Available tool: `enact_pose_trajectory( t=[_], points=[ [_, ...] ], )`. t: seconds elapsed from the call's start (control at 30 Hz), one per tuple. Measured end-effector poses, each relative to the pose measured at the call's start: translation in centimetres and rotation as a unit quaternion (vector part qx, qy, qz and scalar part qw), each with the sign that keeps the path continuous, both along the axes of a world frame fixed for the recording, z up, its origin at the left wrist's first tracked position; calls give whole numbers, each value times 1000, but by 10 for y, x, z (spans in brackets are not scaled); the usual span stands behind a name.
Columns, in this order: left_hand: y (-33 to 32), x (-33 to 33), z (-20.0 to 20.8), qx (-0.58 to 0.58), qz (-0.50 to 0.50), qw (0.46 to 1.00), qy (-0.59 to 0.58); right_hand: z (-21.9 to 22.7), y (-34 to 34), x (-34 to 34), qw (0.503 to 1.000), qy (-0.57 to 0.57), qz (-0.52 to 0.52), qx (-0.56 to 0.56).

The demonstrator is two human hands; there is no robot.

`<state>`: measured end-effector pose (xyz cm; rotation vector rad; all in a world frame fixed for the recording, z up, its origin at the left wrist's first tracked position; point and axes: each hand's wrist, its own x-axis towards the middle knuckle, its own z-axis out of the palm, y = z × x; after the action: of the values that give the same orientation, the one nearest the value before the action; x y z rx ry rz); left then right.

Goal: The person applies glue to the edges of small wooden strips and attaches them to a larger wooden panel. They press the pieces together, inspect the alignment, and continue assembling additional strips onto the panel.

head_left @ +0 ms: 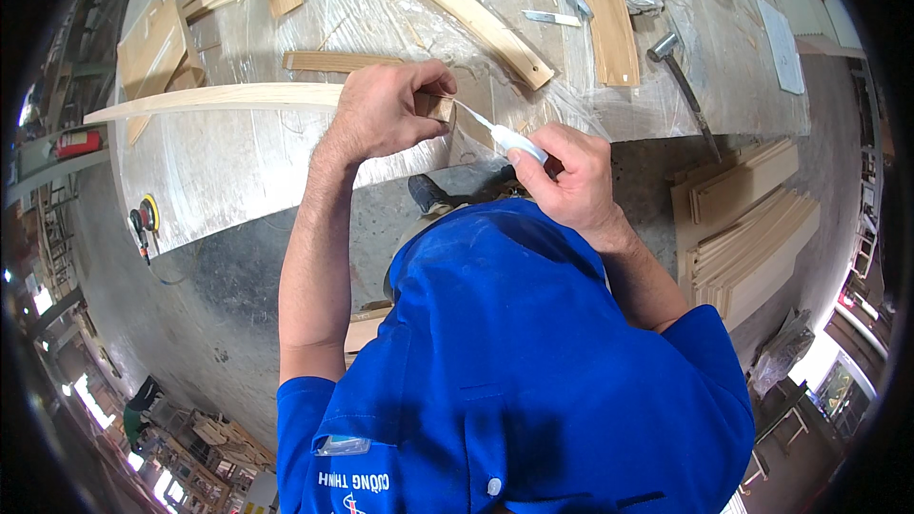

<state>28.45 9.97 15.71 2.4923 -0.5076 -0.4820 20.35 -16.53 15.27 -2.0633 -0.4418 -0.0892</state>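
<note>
Our left hand (392, 112) grips a long pale wooden strip (224, 98) over the film-covered table (238, 171); our right hand (573, 171) grasps a white plastic bottle (515, 142), contents hidden, its thin nozzle (475, 116) near the strip's end.

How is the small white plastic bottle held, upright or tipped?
Tipped: seen from above, the bottle shows side-on in the right hand, its nozzle pointing toward the left hand.

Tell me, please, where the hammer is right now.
In the head view, the hammer lies on the right side of the table, just right of a wide wooden board, its handle reaching past the near edge.
</note>
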Motion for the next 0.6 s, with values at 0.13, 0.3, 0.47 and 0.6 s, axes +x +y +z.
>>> enact_pose_trajectory(
  t=[0.13, 0.3, 0.47, 0.6],
  points=[
    [-1, 0, 3, 4, 0, 1000, 3, -3, -1, 0, 1000, 2, 2, 3],
    [0, 1, 0, 2, -1, 1000, 2, -1, 0, 0, 1000, -6, 2, -4],
    [0, 0, 0, 0, -3, 1000, -1, 1, 1, 0, 1000, 1, 5, -1],
    [-1, 1, 0, 8, -5, 1000, 0, 0, 1, 0, 1000, 0, 3, 2]
  ],
)
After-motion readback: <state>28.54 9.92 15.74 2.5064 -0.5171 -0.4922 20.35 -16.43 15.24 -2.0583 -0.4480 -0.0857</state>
